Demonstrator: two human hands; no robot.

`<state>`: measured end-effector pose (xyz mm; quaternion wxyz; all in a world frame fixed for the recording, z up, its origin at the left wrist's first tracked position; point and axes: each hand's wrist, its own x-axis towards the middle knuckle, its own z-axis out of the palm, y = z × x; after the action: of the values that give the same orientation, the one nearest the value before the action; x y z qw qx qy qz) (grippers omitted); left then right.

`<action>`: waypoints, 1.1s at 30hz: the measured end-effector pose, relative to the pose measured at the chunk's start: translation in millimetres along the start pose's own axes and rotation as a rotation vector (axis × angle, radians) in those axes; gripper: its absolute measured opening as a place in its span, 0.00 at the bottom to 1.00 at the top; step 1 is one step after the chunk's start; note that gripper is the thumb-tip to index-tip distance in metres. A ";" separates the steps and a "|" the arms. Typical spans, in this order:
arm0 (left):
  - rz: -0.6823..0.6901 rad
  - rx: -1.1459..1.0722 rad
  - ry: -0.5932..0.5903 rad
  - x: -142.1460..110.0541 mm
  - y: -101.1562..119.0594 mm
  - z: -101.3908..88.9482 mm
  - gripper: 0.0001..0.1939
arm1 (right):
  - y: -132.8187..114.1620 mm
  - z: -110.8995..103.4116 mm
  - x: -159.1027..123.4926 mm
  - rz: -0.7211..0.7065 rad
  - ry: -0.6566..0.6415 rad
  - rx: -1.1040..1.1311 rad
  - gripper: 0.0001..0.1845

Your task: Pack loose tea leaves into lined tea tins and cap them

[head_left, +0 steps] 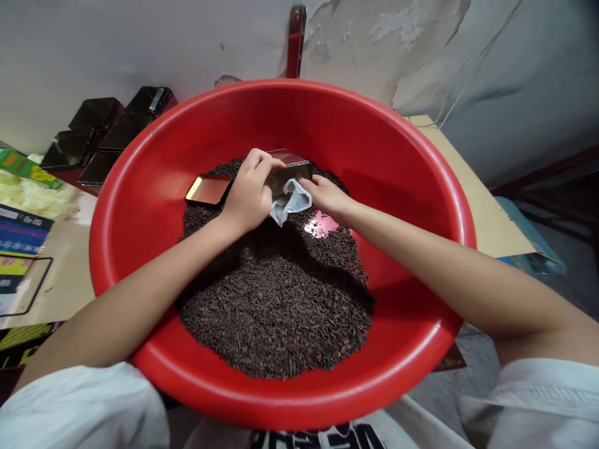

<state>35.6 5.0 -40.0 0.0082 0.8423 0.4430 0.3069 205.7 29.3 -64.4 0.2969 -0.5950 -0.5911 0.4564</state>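
Observation:
A large red basin (388,156) holds a heap of dark, loose tea leaves (276,312). Above the far part of the heap, a tin (292,167) lies tilted, its opening toward me. Out of that opening sticks the crumpled mouth of a clear plastic bag (297,199). My left hand (253,193) is closed around the tin's left side, fingers over its top. On the other side, my right hand (327,194) pinches at the bag's edge by the tin's rim; its fingertips are partly hidden. A tin lid (209,189) with a gold-coloured inside rests on the leaves left of my left hand.
Several dark tins (96,114) stand left of the basin by the wall. A printed sheet (21,255) and a green packet (28,167) lie at the left. A cardboard-coloured board (477,199) extends past the basin's right rim. A peeling wall (374,50) rises behind.

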 end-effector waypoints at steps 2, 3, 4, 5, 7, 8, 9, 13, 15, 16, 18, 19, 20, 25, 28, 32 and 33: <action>0.052 0.077 -0.073 3.9 -8.3 -1.9 0.15 | -1.2 2.1 0.7 0.041 0.003 0.121 0.14; 0.061 0.104 -0.093 4.6 -11.4 -2.5 0.15 | -1.9 3.1 0.9 0.058 0.006 0.166 0.12; 0.054 0.126 -0.096 4.5 -14.4 -2.3 0.15 | -2.5 3.8 0.8 0.057 0.026 0.176 0.11; 0.029 0.145 -0.083 3.6 -17.6 -1.2 0.16 | -3.0 4.2 0.1 0.046 0.071 0.149 0.11; -0.043 0.174 -0.037 0.7 -25.2 3.6 0.16 | -4.6 3.6 -3.6 -0.026 0.216 -0.013 0.13; -0.077 0.184 -0.017 -1.0 -29.3 7.0 0.16 | -6.2 2.6 -6.8 -0.107 0.296 -0.136 0.14; -0.102 0.192 -0.004 -2.4 -33.1 10.7 0.16 | -8.4 1.3 -10.8 -0.211 0.365 -0.274 0.16; -0.110 0.217 -0.073 -4.7 -35.4 21.9 0.14 | -21.5 -2.4 -29.2 -0.667 0.297 -0.805 0.16; -0.093 0.230 -0.127 -4.3 -28.1 23.1 0.14 | -25.6 -0.4 -36.1 -0.794 0.124 -1.019 0.13; -0.084 0.233 -0.147 -4.1 -23.5 22.8 0.14 | -26.4 1.8 -38.5 -0.810 0.046 -1.112 0.11; -0.065 0.232 -0.180 -3.9 -14.9 21.1 0.16 | -25.9 7.2 -41.5 -0.744 -0.031 -1.257 0.13; -0.057 0.232 -0.196 -4.1 -11.3 20.1 0.16 | -25.3 9.8 -42.1 -0.675 -0.030 -1.305 0.14; -0.049 0.233 -0.213 -4.5 -8.5 19.3 0.16 | -25.1 11.8 -42.1 -0.599 -0.019 -1.337 0.15; -0.022 0.205 -0.267 -7.2 -3.6 17.9 0.16 | -29.7 10.6 -40.1 -0.449 -0.004 -1.322 0.16; -0.084 0.123 -0.209 -6.1 -7.2 16.6 0.13 | -31.3 3.6 -40.1 -0.613 0.123 -1.136 0.15; -0.112 0.018 -0.172 -1.7 -18.3 11.2 0.19 | -19.8 -6.9 -31.5 -0.695 0.381 -0.704 0.14; -0.104 0.003 -0.171 -0.8 -21.1 10.1 0.19 | -14.7 -9.1 -26.5 -0.701 0.425 -0.586 0.14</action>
<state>24.9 19.8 -54.6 0.0607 0.8413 0.4841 0.2326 210.6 7.0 -42.4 0.3664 -0.4987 -0.7854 0.0128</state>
